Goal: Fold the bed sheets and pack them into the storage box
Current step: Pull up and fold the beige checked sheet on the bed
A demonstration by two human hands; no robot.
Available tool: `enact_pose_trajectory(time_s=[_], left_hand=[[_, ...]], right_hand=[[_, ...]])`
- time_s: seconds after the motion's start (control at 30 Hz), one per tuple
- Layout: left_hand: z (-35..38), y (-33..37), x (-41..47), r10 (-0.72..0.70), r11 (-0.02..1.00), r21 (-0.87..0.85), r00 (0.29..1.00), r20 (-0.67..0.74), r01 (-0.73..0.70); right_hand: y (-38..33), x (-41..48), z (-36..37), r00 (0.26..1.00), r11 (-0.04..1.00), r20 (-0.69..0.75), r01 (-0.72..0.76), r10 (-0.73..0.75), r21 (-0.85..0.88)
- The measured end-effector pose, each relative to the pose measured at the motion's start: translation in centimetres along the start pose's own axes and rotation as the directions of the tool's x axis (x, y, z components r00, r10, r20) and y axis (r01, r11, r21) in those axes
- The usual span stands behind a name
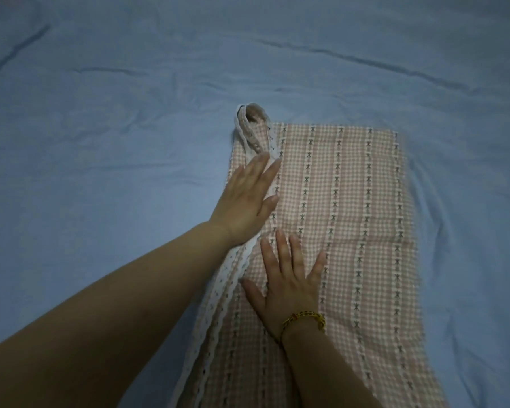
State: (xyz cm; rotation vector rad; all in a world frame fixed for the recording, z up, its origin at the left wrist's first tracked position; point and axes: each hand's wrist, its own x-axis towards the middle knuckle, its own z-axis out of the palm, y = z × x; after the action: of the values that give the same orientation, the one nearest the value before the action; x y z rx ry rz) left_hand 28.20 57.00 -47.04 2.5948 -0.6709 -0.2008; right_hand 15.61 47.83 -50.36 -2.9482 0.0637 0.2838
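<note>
A pink-and-white checked cotton bed sheet (351, 201), folded into a long flat rectangle, lies spread on a wrinkled pale blue bed cover (100, 142) and runs from the middle of the view down past the bottom edge. White woven stripes run along the sheet's length, each carrying a row of small dark cross-shaped stitched motifs; these are the only marks on the cloth. A faint crease crosses the sheet about halfway along its visible length. A band of white scalloped lace trim (218, 293) with small eyelet holes follows the sheet's left edge, doubled in two layers, and at the sheet's far left corner it stands up in a small loose loop (248, 119) off the flat fold. The left hand (248, 201) lies palm down on the sheet's left edge over the lace, fingers straight and together, pointing toward the far corner, gripping nothing. The right hand (289, 278) lies flat on the sheet nearer the camera, just inside the lace edge, fingers straight and spread, pressing on the fabric and holding nothing. A yellow-gold beaded bracelet (305, 318) circles the right wrist, above the sheet's near part. Both bare forearms reach in from the bottom of the view. The blue bed cover surrounds the sheet on its left, far and right sides, with long creases beyond the sheet's far end.
</note>
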Motion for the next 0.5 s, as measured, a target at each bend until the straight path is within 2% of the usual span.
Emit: enact_pose_trajectory(time_s=[0.07, 0.13, 0.2, 0.3, 0.4, 0.5], left_hand=[[0.3, 0.3, -1.2, -0.112, 0.991, -0.086, 0.989, -0.097, 0.104], [0.8, 1.0, -3.1, -0.233, 0.966, -0.147, 0.963, -0.133, 0.213], [1.0, 2.4, -5.1, -0.356, 0.920, -0.206, 0.931, -0.085, 0.333], [0.8, 4.5, -8.4, -0.479, 0.849, -0.232, 0.877, 0.042, 0.475], [0.8, 7.0, -11.9, -0.557, 0.798, -0.266, 0.830, 0.020, 0.541], [0.8, 8.7, -15.6, -0.631, 0.754, -0.250, 0.775, -0.022, 0.607]], right_hand=[[0.1, 0.1, -0.2, 0.998, 0.999, 0.059, -0.003, 0.001, 0.034], [0.2, 0.1, -0.9, 0.997, 0.998, 0.067, 0.024, -0.027, 0.050], [0.6, 0.0, -1.0, 0.993, 0.992, 0.030, 0.112, -0.113, 0.053], [1.4, -0.5, -2.3, 0.972, 0.957, 0.137, 0.152, -0.190, 0.248], [2.6, -1.5, -4.5, 0.967, 0.913, 0.134, 0.153, -0.218, 0.379], [3.8, -3.4, -6.0, 0.920, 0.948, 0.261, 0.244, -0.293, 0.204]])
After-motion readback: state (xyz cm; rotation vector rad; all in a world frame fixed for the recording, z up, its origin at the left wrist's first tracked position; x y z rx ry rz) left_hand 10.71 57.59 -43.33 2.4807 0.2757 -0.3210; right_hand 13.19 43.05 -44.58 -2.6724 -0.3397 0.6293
